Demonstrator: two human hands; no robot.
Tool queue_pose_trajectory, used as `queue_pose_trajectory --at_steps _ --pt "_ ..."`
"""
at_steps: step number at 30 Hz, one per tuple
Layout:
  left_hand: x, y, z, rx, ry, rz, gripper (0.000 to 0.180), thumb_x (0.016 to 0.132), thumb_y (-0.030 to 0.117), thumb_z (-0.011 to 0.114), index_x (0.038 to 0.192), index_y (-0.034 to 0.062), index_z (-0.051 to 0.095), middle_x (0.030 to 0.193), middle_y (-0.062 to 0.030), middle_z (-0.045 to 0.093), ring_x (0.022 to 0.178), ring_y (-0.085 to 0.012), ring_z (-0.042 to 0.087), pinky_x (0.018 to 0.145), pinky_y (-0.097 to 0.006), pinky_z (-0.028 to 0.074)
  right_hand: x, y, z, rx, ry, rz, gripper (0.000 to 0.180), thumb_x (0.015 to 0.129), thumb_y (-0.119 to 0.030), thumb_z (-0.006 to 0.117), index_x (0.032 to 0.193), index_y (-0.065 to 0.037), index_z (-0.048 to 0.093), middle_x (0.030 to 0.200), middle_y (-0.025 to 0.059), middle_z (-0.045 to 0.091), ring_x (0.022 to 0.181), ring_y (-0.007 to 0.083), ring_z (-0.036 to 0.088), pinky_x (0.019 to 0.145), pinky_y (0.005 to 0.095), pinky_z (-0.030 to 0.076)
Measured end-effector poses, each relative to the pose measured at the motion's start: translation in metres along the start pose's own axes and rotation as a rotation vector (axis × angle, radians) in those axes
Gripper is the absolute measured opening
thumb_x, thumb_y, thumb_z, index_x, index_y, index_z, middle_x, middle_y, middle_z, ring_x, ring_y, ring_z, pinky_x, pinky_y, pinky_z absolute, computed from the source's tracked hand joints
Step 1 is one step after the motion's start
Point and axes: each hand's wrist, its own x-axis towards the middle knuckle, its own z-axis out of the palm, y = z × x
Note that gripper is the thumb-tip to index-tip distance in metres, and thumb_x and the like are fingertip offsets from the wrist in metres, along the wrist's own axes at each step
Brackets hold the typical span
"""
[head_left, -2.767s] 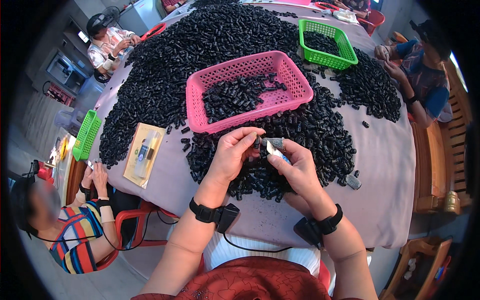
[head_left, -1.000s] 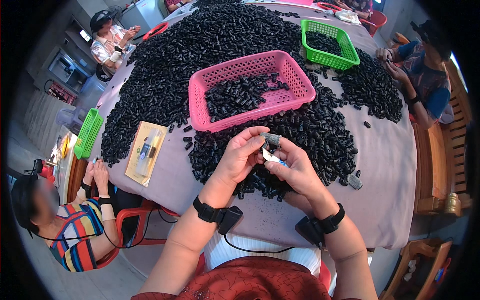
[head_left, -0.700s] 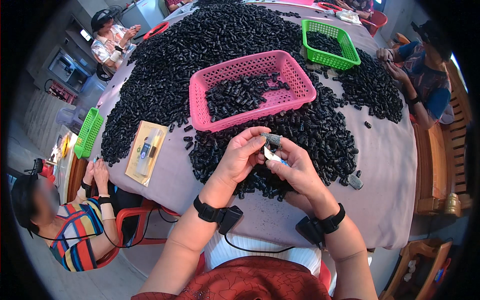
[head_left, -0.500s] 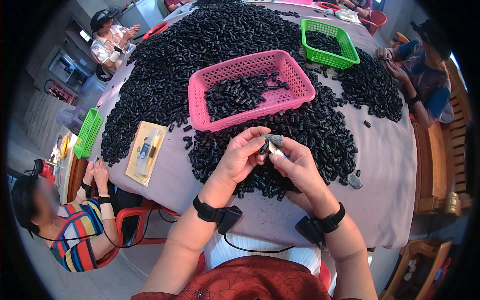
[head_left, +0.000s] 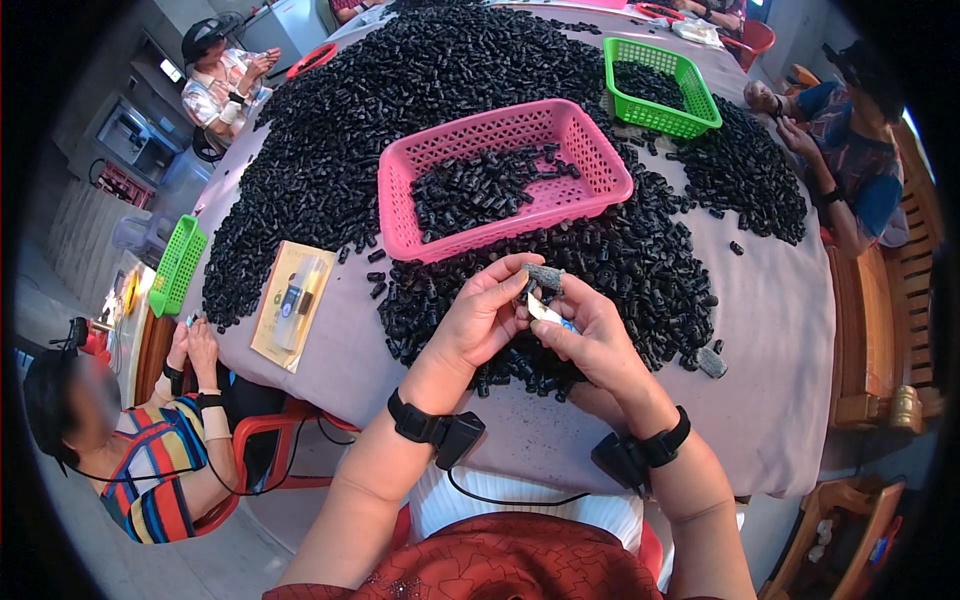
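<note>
Above the near edge of a pile of small black ribbed plastic parts point(head_left: 640, 270), my two hands meet. My left hand point(head_left: 487, 300) pinches one small black part point(head_left: 527, 289), mostly hidden by the fingers. In my right hand point(head_left: 590, 335), thumb and fingers close on a small knife-like tool point(head_left: 546, 313) with a pale pointed tip and some blue on it; the tip lies against or very close to the black part. A grey, rough-looking sleeve point(head_left: 543, 276) sits at my right index fingertip, perhaps worn on it. Black strapped devices ring both wrists.
A pink basket point(head_left: 505, 220) partly filled with black parts stands just beyond my hands. Green baskets point(head_left: 665, 122) sit at far right and left. Left lies a yellow-brown packet point(head_left: 292, 305); right, another grey piece point(head_left: 711, 363). Several people sit around the cloth-covered table point(head_left: 770, 400).
The tool's tip has shifted slightly left and turned, and my right thumb has drawn down a little. My left hand keeps its pinch. The person at right has moved their hands apart.
</note>
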Motion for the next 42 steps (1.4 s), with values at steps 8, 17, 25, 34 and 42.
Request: queue_pose_trajectory --at_steps 8,17,25,34,42 --pt "0.000 -0.001 -0.005 -0.062 -0.143 -0.031 0.027 0.094 0.011 0.054 0.120 0.0035 0.054 0.094 -0.0049 0.064 0.069 -0.0094 0.059 0.061 -0.021 0.052 0.002 0.000 -0.012 -0.115 0.010 0.096 0.041 0.086 -0.001 0.059 0.126 0.001 0.047 0.105 0.0044 0.059 0.099 0.0095 0.057 0.085 0.0238 0.045" --pt "0.000 -0.002 -0.005 0.015 -0.015 -0.002 0.028 0.093 0.011 0.055 0.121 0.0036 0.054 0.098 -0.0056 0.063 0.076 -0.0110 0.061 0.068 -0.024 0.053 0.000 0.000 0.001 -0.055 0.003 -0.016 0.042 0.087 -0.003 0.059 0.127 0.001 0.047 0.106 0.0040 0.060 0.098 0.0091 0.056 0.085 0.0242 0.045" --pt "-0.002 -0.001 0.004 0.056 -0.031 -0.020 0.025 0.093 0.011 0.056 0.117 0.0037 0.056 0.088 -0.0032 0.062 0.064 -0.0080 0.058 0.056 -0.020 0.050 0.001 0.005 -0.008 -0.084 0.119 0.006 0.027 0.089 -0.010 0.058 0.115 -0.003 0.058 0.083 -0.0023 0.061 0.065 0.0017 0.049 0.054 0.0164 0.037" --pt "0.007 0.095 0.021 0.524 0.255 0.532 0.034 0.092 0.009 0.056 0.124 -0.0003 0.052 0.117 -0.0143 0.059 0.085 -0.0186 0.067 0.063 -0.024 0.055 0.003 0.006 -0.003 -0.059 0.251 -0.059 0.022 0.091 -0.010 0.055 0.112 -0.002 0.056 0.068 -0.0044 0.052 0.053 0.0019 0.042 0.045 0.0164 0.029" --pt "-0.053 0.085 0.007 1.196 0.352 0.376 0.033 0.088 0.013 0.063 0.118 0.0006 0.057 0.115 -0.0149 0.061 0.075 -0.0151 0.066 0.062 -0.025 0.051 0.002 0.005 0.000 -0.062 0.263 -0.073 0.016 0.091 -0.010 0.056 0.106 -0.004 0.058 0.068 -0.0034 0.053 0.052 0.0020 0.043 0.044 0.0160 0.029"
